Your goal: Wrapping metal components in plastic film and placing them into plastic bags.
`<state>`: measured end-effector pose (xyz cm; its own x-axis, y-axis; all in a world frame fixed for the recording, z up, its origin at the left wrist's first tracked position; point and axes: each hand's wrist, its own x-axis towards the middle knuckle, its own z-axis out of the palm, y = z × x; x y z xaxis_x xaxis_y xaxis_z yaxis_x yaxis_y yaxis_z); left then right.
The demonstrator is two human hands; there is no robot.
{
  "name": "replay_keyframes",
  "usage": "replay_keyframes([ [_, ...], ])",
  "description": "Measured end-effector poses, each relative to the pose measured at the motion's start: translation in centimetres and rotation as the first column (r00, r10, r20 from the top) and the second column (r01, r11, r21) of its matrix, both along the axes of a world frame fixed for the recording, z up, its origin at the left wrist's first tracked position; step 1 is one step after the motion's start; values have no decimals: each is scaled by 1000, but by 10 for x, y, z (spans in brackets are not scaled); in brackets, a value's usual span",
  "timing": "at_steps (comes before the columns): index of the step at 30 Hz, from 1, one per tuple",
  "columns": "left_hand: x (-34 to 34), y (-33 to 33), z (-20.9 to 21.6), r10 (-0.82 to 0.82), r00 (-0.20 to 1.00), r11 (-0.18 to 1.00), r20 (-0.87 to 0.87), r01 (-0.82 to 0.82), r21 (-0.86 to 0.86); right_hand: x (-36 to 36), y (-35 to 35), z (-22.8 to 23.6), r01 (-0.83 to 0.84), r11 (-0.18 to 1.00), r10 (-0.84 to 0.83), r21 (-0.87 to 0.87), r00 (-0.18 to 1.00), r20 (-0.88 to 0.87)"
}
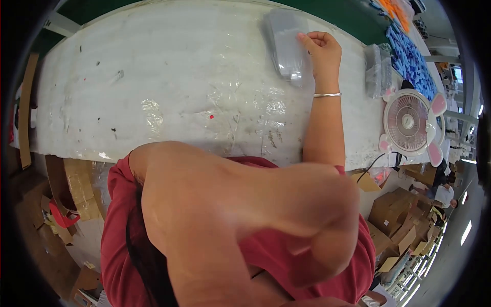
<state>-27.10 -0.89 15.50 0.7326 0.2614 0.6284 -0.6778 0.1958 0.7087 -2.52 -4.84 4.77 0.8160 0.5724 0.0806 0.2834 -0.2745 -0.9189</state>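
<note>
My right hand (321, 48) reaches far across the white table (153, 71). Its fingers are curled and its fingertips pinch the right edge of a stack of clear plastic bags (285, 43) lying flat near the table's far side. A thin metal bangle (327, 94) circles that wrist. My left arm (245, 215) is bent and raised close to the camera, a large blurred shape over my red shirt (115, 240). The left hand itself is out of the picture.
A small pink and white desk fan with ear-shaped flaps (407, 123) stands at the table's right edge. Behind it lie a clear bag of grey pieces (378, 69) and blue pieces (411, 59). Cardboard boxes (396, 215) crowd the floor on the right, and cardboard scraps (76, 192) lie on the left.
</note>
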Motion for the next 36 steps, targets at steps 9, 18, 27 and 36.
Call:
replay_keyframes([
  [9, -1, 30, -34, 15, 997, 990, 71, -5, -142, -3, -9, 3, -107, 920, 257, 377, 891, -375],
  [18, 40, 51, -115, 27, 912, 951, -410, -149, -270, -67, -18, 14, -342, 834, 488, 432, 823, -290],
  [27, 65, 33, -112, -249, 830, 949, -498, 107, -296, -43, -31, 31, -354, 915, 251, 193, 875, 413],
  [36, 48, 46, -129, -319, 706, 941, -632, 160, -296, -39, -33, 2, -503, 854, 495, 136, 864, 90],
])
